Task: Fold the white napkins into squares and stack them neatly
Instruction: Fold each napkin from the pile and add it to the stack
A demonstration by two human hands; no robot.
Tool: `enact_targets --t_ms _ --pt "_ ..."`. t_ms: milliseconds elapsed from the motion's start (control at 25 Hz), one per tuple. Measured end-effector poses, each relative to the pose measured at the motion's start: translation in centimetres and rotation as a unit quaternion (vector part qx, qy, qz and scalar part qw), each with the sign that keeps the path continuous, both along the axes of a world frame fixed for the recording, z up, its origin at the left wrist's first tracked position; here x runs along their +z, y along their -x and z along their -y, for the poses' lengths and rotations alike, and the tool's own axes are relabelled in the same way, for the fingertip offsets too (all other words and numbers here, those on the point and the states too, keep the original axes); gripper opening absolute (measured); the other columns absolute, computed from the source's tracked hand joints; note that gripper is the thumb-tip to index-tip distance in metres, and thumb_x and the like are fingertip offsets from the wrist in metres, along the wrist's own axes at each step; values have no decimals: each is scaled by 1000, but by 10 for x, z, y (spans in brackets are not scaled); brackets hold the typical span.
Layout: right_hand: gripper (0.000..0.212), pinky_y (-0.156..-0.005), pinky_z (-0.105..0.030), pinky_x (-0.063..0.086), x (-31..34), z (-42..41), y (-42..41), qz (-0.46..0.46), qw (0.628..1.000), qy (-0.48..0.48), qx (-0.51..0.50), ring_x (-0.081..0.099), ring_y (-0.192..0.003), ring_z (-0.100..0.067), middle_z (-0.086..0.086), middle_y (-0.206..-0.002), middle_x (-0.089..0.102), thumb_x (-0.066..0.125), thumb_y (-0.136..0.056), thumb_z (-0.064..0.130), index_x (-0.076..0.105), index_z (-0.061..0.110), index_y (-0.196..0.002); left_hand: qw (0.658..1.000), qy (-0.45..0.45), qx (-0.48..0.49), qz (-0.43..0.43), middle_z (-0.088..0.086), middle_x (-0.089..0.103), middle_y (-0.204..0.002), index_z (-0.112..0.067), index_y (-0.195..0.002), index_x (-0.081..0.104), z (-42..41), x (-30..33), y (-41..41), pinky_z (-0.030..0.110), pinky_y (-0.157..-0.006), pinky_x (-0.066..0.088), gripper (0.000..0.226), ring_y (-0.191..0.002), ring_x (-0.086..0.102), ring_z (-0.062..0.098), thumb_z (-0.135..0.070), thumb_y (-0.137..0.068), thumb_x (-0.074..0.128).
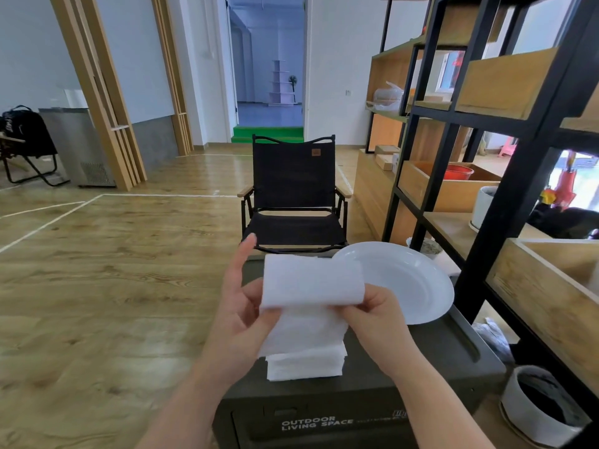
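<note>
A white napkin (pixel 309 296) is held up in front of me, its top half folded over toward me. My left hand (pixel 241 306) pinches its left edge with the thumb, the index finger pointing up. My right hand (pixel 372 314) pinches its right edge at the fold. Below it, a stack of folded white napkins (pixel 304 364) lies on the dark box (pixel 405 377). The held napkin's lower end hangs down over the stack.
A white plate (pixel 408 280) sits on the box's far right corner. A black folding chair (pixel 293 196) stands just beyond the box. A black and wood shelf unit (pixel 486 157) runs along the right, with a white pot (pixel 544 406) at its foot.
</note>
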State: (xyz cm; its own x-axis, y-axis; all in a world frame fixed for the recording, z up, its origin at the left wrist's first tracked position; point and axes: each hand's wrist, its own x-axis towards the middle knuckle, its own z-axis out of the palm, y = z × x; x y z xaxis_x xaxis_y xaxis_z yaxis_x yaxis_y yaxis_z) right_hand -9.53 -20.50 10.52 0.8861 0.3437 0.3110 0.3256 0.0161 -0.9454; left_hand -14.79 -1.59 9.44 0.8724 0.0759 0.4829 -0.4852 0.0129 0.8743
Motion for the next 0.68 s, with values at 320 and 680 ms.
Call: enact_targets --t_ms 320,680 --pt "4 -74 -23 55 -10 -2 -3 104 993 -46 24 63 -98 -14 -1 -98 68 70 -71 25 74 25 -74 969 -87 84 -217 -16 73 -93 -42 -91 75 7 -1 -8 28 -82 50 22 -91 64 -1 -46 -91 54" --pt "33 -65 -17 55 -19 1 -9 57 993 -44 -98 66 -89 -3 14 -88 72 72 -77 2 72 34 -81 967 -132 111 -188 -18 74 -89 -39 -89 75 20 -11 -12 10 -62 52 11 -83 68 0 -33 -83 69"
